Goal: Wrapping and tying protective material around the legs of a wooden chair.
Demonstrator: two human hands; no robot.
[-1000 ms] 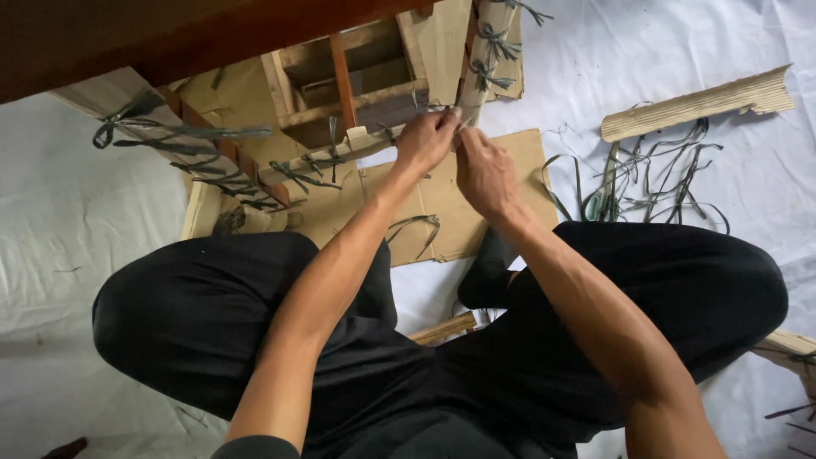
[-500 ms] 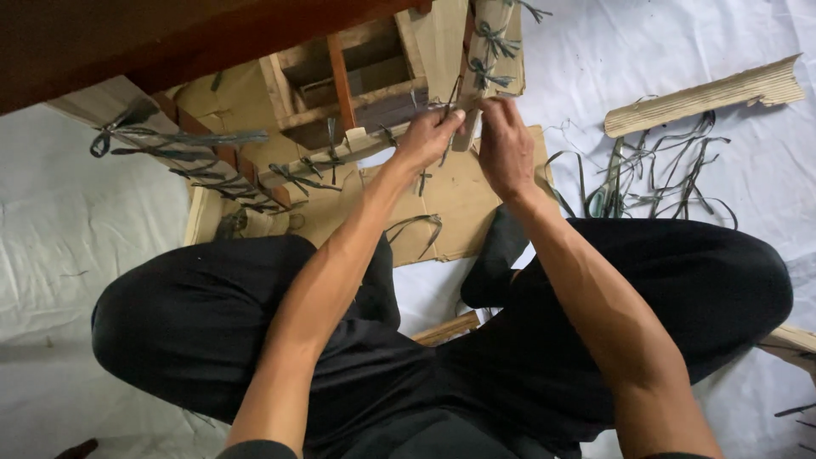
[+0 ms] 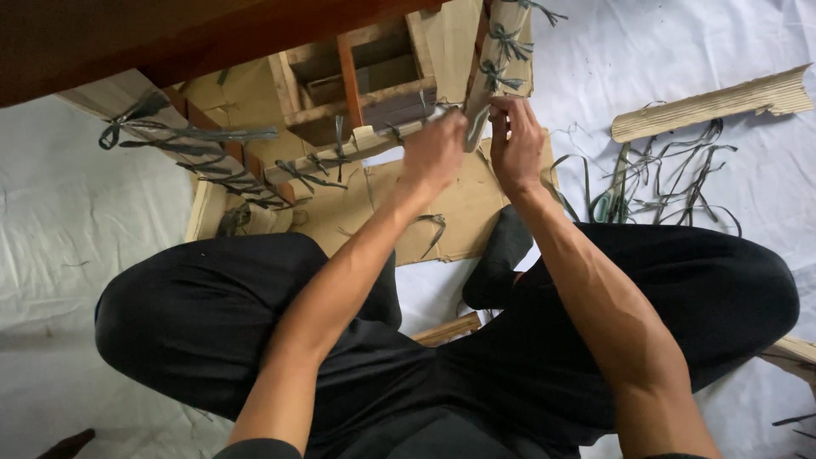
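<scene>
Both hands are pinching a dark fibre tie (image 3: pixel 473 127) at the wrapped wooden frame's corner (image 3: pixel 489 81): left hand (image 3: pixel 435 153) and right hand (image 3: pixel 515 140) closed on it. Uneven pulling is likely risking a snapped strip.

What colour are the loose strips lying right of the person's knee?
Dark grey-green strips, clearest in the head view.

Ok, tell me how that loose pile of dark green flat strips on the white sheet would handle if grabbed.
The dark green flat strips curl and sag, so probably floppy. They look thin, likely light. Overlapping in a tangle, they would probably lift together.
</scene>
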